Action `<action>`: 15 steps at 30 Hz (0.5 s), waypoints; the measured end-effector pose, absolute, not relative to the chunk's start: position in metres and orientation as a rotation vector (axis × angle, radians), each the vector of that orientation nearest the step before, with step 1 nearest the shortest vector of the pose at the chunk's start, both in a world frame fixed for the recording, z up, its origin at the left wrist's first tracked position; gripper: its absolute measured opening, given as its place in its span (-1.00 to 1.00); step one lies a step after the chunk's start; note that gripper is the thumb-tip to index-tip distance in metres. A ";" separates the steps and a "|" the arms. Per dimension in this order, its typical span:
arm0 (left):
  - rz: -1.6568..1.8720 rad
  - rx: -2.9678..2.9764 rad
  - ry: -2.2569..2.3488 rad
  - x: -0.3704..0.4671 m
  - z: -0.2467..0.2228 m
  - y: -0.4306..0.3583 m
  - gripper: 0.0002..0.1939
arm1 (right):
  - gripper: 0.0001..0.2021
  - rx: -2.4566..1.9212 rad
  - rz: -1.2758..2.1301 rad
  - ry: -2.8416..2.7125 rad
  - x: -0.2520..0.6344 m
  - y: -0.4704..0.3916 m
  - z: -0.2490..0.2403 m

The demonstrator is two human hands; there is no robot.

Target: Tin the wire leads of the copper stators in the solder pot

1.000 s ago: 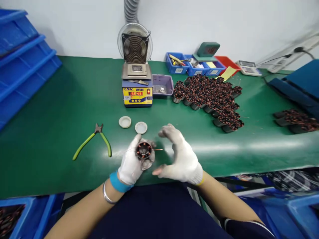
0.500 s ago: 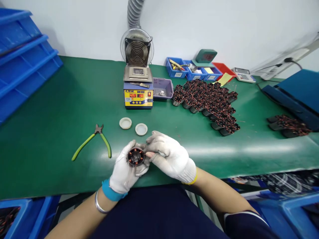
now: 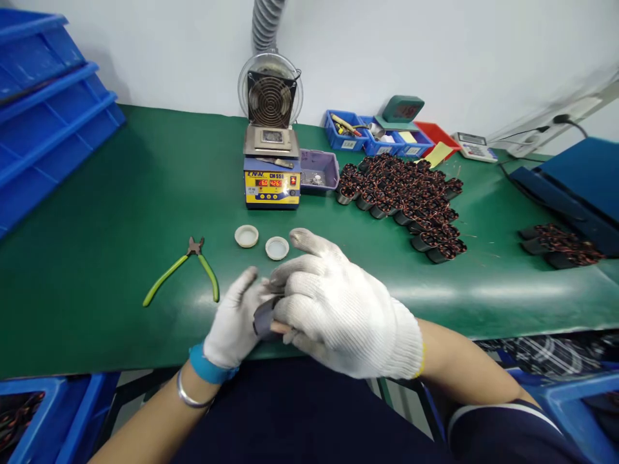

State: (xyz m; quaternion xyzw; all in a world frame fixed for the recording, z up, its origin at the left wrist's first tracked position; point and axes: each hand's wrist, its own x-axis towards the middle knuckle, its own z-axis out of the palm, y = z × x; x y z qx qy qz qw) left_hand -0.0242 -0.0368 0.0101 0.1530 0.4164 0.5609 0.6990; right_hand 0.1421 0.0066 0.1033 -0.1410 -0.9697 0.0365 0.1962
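Observation:
A wire-wound motor stator (image 3: 264, 319) is between my two gloved hands, tilted so that its dark grey side shows. My right hand (image 3: 329, 303) reaches over it from the right, fingers curled around it, a bare fingertip poking out of the glove. My left hand (image 3: 235, 322) cups it from the left, thumb raised off it; its other fingers are partly hidden behind the stator and my right hand. Just beyond them lie two small white round dishes (image 3: 246, 236). Green-handled cutting pliers (image 3: 195, 247) lie spread on the mat to the left.
A solder pot (image 3: 271, 187) with a fan (image 3: 269, 100) above it stands at the back, beside a purple tray (image 3: 333, 169). Many wound stators (image 3: 399, 193) crowd the right. Blue crates (image 3: 53, 135) are stacked left. Small blue bins (image 3: 344, 132) line the wall.
My right hand has moved over the stator and closed around it. The stator has tipped from its open face showing to its side showing. My left thumb has lifted away.

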 end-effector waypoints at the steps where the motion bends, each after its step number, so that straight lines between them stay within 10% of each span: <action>1: 1.172 0.366 0.899 -0.020 0.008 -0.037 -0.72 | -0.83 -0.424 0.084 -2.723 0.143 0.007 0.101; 12: 1.314 0.520 0.962 -0.016 0.030 -0.043 -0.39 | -0.85 -0.697 0.523 -1.948 0.172 0.000 0.050; 15: 1.288 0.621 0.999 -0.008 0.026 -0.041 -0.44 | -0.49 -0.751 0.445 -2.139 0.151 -0.005 0.011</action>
